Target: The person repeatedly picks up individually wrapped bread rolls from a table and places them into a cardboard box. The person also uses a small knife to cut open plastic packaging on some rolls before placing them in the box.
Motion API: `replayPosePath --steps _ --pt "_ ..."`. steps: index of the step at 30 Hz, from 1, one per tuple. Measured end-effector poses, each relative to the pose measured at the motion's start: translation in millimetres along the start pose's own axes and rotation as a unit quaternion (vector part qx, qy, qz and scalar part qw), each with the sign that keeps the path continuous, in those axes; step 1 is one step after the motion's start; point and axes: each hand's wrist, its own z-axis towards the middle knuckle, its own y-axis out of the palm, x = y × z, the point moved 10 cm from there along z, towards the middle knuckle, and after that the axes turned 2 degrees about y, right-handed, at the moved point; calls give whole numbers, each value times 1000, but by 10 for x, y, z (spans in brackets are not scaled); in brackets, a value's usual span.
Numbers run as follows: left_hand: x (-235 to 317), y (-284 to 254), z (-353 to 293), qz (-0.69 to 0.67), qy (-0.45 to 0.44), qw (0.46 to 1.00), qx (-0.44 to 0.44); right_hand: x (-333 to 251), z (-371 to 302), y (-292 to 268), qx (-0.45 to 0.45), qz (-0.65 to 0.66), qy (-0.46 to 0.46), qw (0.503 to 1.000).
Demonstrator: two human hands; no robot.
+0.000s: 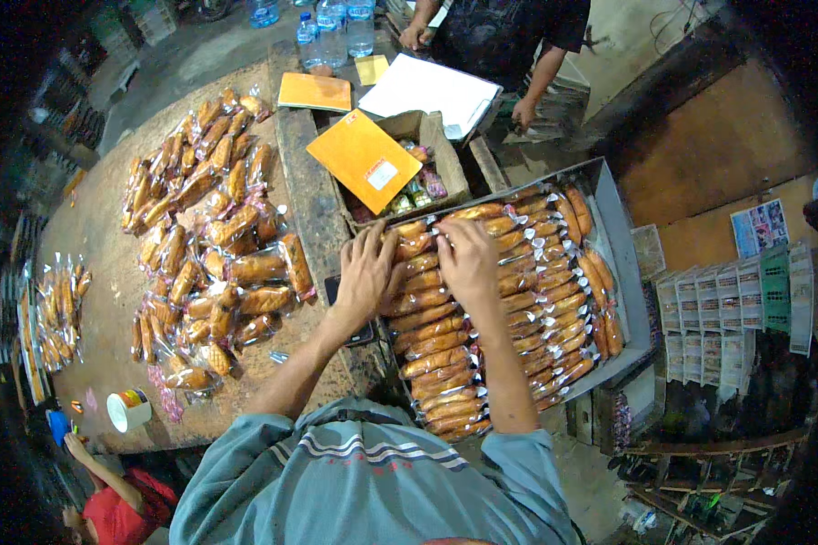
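Note:
A large grey-walled box (627,286) holds rows of long brown bread rolls (436,350) in clear wrappers. At the far left corner of its rows lies one wrapped bread roll (415,240) between my hands. My left hand (364,275) curls its fingers over that roll's left end, at the box's left edge. At the roll's right end, the fingers of my right hand (469,262) are bent and closed on it. Under my palms some neighbouring rolls are hidden. Several rolls (606,318) stand along the right wall, turned the other way.
A heap of wrapped bread (214,236) covers the table's (109,309) middle. Beyond my hands, an orange notebook (364,161) rests over a cardboard carton (452,177). Water bottles (332,36) and a person (509,45) are at the back. Another person (127,500) is at lower left, near a white tub (129,411).

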Motion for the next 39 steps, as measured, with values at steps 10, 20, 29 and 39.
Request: replayPosePath --steps 10,20,29,39 --pt "131 -42 -182 -70 10 997 -7 -160 -133 547 -176 -148 15 973" --pt "-166 -142 3 -37 -62 997 6 -117 -77 549 -223 -168 11 960" --pt "-113 -143 -55 -28 -35 999 -23 -146 -79 585 -234 -155 14 960" --pt "-213 -66 -53 -58 -51 997 -18 -258 -102 290 -138 -147 29 979"
